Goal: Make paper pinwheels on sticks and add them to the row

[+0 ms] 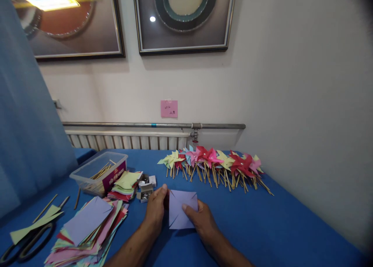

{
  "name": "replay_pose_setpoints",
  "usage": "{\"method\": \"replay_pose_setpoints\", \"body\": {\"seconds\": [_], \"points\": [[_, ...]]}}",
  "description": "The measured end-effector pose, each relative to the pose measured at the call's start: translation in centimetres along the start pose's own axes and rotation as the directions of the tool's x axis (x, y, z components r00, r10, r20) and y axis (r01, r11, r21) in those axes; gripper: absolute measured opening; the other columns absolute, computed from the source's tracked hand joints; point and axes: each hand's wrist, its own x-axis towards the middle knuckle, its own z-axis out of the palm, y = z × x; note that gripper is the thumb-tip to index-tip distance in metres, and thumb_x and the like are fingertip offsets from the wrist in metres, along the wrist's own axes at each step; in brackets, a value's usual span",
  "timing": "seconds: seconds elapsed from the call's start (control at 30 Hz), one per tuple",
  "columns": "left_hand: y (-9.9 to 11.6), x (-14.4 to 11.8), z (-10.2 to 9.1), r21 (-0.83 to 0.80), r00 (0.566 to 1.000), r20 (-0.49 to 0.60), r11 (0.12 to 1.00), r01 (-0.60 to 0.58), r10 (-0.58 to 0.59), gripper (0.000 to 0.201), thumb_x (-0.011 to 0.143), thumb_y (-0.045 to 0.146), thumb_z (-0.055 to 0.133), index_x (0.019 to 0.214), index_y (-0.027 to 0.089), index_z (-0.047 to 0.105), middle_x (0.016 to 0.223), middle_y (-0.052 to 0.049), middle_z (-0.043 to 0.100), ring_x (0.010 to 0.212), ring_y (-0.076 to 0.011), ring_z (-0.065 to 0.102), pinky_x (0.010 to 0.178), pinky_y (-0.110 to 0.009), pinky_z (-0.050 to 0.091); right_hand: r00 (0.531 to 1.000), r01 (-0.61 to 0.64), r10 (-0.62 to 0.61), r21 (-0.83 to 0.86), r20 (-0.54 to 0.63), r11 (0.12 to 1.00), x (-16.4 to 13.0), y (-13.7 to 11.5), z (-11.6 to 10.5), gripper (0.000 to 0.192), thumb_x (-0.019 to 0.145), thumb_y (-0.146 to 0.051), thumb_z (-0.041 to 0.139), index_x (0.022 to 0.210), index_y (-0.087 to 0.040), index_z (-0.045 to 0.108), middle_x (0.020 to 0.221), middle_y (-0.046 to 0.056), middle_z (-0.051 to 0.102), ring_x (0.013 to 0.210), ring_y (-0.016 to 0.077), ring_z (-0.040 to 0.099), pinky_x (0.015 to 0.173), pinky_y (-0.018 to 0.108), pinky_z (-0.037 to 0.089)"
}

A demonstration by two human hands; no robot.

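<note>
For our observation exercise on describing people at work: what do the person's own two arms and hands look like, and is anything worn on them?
Both forearms are bare as far as the picture shows: no sleeves, gloves or watch visible. The left hand and right hand are bare too, with short fingers and no rings that can be made out. The upper arms lie outside the picture, so any sleeve there cannot be told.

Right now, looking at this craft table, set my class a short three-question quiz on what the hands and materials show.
1. True or false: both hands touch the lilac paper square.
2. The row of finished pinwheels lies: A) by the wall, B) inside the plastic tub, C) on the scissors.
3. What do the cuts in the square run in from?

Key: 1 true: left hand and right hand both rest on it. 2 A. 3 its corners.
</note>
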Motion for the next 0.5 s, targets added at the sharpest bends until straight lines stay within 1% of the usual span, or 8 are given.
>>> {"method": "replay_pose_setpoints", "body": {"seconds": [0.1, 0.17, 0.37, 0.5], "points": [[-0.1, 0.2, -0.1, 0.088, 0.998, -0.011, 0.995, -0.053, 0.054, 0.049, 0.059, 0.060, 0.079, 0.059, 0.017, 0.055, 0.049, 0.006, 0.046, 0.049, -0.0084, 0.035, 0.050, -0.022, 0.027, 1.000, -0.006, 0.006, -0.025, -0.003, 1.000, 0.1, 0.0, 0.0, 0.054, 0.069, -0.053, 0.079, 0.105, -0.013, 0.074, 0.082, 0.008, 0.078, 0.076, 0.0274, 0.072, 0.070, 0.037, 0.058], [-0.3, 0.5, -0.2, 0.116, 0.997, -0.031, 0.991, -0.061, 0.065, 0.047, 0.056, 0.056, 0.081, 0.059, 0.017, 0.055, 0.050, 0.007, 0.045, 0.049, -0.0077, 0.033, 0.050, -0.022, 0.026, 1.000, -0.010, 0.010, -0.025, -0.018, 1.000, 0.0, 0.0, 0.0, 0.053, 0.069, -0.052, 0.079, 0.105, -0.013, 0.074, 0.081, 0.008, 0.078, 0.074, 0.0266, 0.072, 0.068, 0.036, 0.057], [-1.0, 1.0, -0.3, 0.094, 0.997, -0.031, 0.994, -0.063, 0.066, 0.044, 0.061, 0.055, 0.076, 0.059, 0.018, 0.054, 0.050, 0.007, 0.043, 0.050, -0.0077, 0.033, 0.050, -0.022, 0.027, 1.000, -0.013, 0.013, -0.021, -0.009, 1.000, -0.2, -0.1, 0.1, 0.052, 0.070, -0.051, 0.078, 0.106, -0.014, 0.074, 0.078, 0.007, 0.077, 0.076, 0.0281, 0.072, 0.070, 0.037, 0.058], [-1.0, 0.8, -0.3, 0.059, 0.998, -0.020, 0.997, -0.050, 0.051, 0.049, 0.060, 0.059, 0.077, 0.057, 0.019, 0.050, 0.048, 0.008, 0.042, 0.048, -0.0075, 0.032, 0.049, -0.022, 0.026, 1.000, -0.003, 0.003, -0.023, 0.004, 1.000, -0.1, 0.0, 0.0, 0.051, 0.071, -0.052, 0.077, 0.105, -0.014, 0.074, 0.079, 0.008, 0.078, 0.076, 0.0282, 0.072, 0.070, 0.037, 0.057]]}}
